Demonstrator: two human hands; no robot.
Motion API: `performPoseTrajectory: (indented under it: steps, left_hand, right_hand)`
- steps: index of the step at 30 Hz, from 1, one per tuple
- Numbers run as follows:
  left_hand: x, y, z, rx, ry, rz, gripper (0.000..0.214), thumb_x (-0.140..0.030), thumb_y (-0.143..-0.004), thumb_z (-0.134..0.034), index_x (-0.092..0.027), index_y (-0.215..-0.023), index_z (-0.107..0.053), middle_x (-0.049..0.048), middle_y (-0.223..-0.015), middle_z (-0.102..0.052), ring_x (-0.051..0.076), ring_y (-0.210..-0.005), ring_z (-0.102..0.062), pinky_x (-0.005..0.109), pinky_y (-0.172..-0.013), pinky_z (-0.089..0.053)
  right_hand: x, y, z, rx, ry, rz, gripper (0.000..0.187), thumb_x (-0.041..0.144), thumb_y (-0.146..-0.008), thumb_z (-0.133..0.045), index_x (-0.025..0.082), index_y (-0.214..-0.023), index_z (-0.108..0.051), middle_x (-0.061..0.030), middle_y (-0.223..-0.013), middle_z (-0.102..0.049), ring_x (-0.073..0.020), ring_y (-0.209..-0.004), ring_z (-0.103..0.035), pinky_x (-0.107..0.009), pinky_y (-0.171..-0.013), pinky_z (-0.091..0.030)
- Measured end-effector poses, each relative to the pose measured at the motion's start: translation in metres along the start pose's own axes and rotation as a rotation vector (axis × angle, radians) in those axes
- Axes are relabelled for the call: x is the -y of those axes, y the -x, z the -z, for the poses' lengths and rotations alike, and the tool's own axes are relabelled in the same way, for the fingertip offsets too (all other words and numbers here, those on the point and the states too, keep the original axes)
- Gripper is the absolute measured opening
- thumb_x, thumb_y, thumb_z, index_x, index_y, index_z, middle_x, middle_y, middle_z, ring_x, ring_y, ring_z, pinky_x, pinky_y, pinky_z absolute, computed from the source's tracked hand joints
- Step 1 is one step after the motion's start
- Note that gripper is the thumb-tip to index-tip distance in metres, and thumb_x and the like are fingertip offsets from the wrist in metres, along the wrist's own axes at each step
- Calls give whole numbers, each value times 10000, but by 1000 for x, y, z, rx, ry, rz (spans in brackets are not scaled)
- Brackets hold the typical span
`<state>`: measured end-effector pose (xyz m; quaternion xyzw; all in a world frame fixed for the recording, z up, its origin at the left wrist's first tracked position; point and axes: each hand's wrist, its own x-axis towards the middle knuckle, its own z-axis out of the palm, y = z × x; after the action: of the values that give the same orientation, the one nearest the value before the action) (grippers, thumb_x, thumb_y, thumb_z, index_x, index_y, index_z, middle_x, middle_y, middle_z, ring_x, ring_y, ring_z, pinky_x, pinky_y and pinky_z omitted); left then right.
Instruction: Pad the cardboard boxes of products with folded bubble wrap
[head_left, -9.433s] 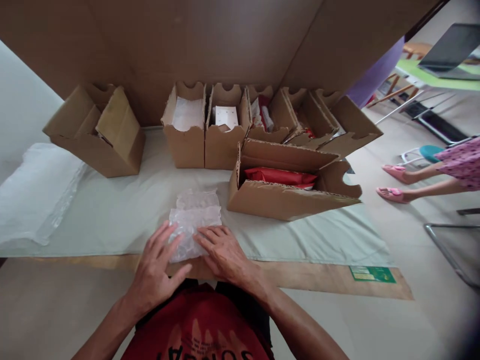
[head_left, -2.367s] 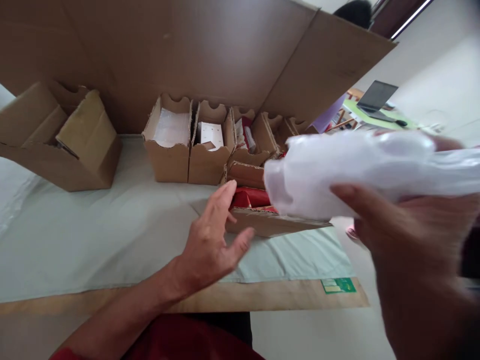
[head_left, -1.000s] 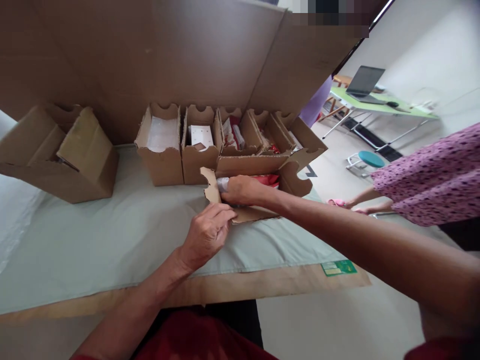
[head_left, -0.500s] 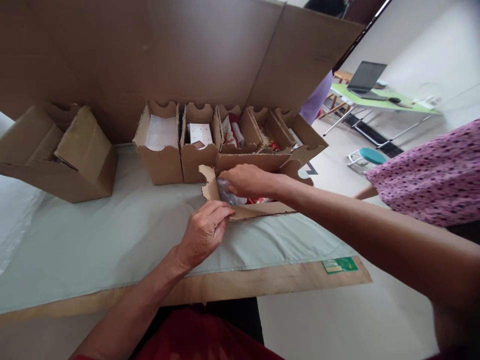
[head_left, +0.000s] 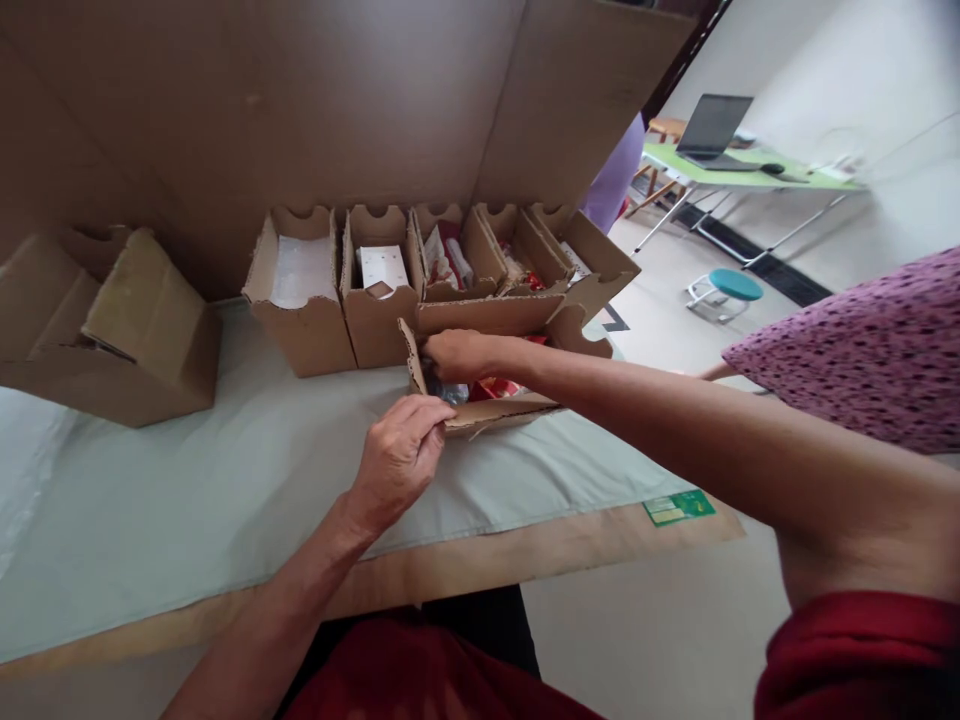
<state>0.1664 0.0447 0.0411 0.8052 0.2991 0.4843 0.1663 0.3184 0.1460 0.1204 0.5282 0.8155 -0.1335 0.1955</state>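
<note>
Plastic [head_left: 454,394] already lay at the box's [head_left: 499,412] nine-o'clock end, beside red packs [head_left: 499,387]. My left hand [head_left: 397,455] pinched the rim at seven; my right hand [head_left: 459,356], grip hidden, wasn't yet out. Placing seemed nearly done.

View taken from the head, angled forward and down, left hand [head_left: 403,448] and right hand [head_left: 457,356] framed close, counter [head_left: 187,490] seen from above.

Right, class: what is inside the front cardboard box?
Inside the front cardboard box are red packaging and clear plastic wrap. The right hand and forearm cover part of the view; anything underneath is hidden.
</note>
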Motion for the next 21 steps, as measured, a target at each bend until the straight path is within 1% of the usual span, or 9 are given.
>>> performPoseTrajectory:
  steps: [4,6,10,12,14,16,18,19,21]
  left_hand:
    - [-2,-1,0,9,-2,7,204,-99,-966,-516,-191,-998,-695,58,-956,-759,164,-906,-715,304,-833,-602]
    - [-2,-1,0,16,-2,14,201,-99,-965,-521,-194,-996,-695,56,-955,-757,164,-907,-712,304,-828,-601]
    - [-2,-1,0,-6,-9,24,205,-84,-956,-525,-194,-994,-693,53,-957,-754,162,-904,-712,301,-828,-598]
    - [-1,-1,-1,-15,-11,20,202,-79,-953,-527,-187,-993,-693,55,-962,-753,162,-910,-712,302,-841,-595]
    - [-2,-2,-1,-16,-10,22,195,-81,-953,-531,-184,-991,-692,55,-960,-749,162,-911,-711,301,-845,-593]
    - [-5,-3,-2,-15,-11,40,192,-85,-957,-529,-188,-989,-689,48,-944,-737,157,-902,-703,292,-838,-589]
    - [-8,-1,-4,-53,-25,67,186,-96,-965,-529,-191,-1019,-681,47,-960,-713,143,-875,-684,275,-811,-584]
    - [-10,1,-5,-94,-37,80,179,-109,-966,-541,-191,-1054,-674,48,-982,-697,132,-848,-668,265,-789,-579]
    - [-11,8,-6,-213,-69,112,219,-152,-947,-603,-196,-1158,-645,54,-1042,-659,120,-809,-634,267,-769,-573]
  right_hand:
    - [-7,33,9,-86,-44,88,305,244,-908,-594,140,-1162,-727,-137,-1189,-753,-255,-1000,-701,-300,-777,-470]
    - [-6,42,11,-61,-47,89,274,191,-915,-547,165,-1108,-740,-113,-1131,-770,-234,-945,-697,-297,-752,-457]
    - [0,31,2,73,-39,76,265,140,-910,-516,121,-1027,-754,-140,-1027,-780,-207,-786,-687,-296,-645,-424]
    - [1,20,-2,110,-41,56,272,123,-899,-514,99,-1028,-753,-156,-1039,-778,-205,-766,-688,-296,-628,-422]
    - [1,18,0,103,-58,66,283,132,-898,-519,112,-1055,-754,-149,-1071,-776,-210,-803,-698,-295,-652,-440]
    - [-4,31,8,2,-80,94,289,154,-891,-547,151,-1092,-755,-120,-1105,-773,-225,-885,-703,-297,-710,-464]
    - [-13,60,15,-202,-152,90,289,181,-890,-570,182,-1114,-752,-84,-1104,-773,-230,-939,-698,-304,-771,-484]
    - [-19,80,15,-343,-215,65,275,203,-899,-574,185,-1107,-753,-71,-1082,-775,-225,-934,-697,-309,-790,-494]
    - [-36,124,4,-704,-390,-30,241,262,-928,-580,186,-1074,-757,-52,-1030,-779,-201,-894,-694,-320,-812,-515]
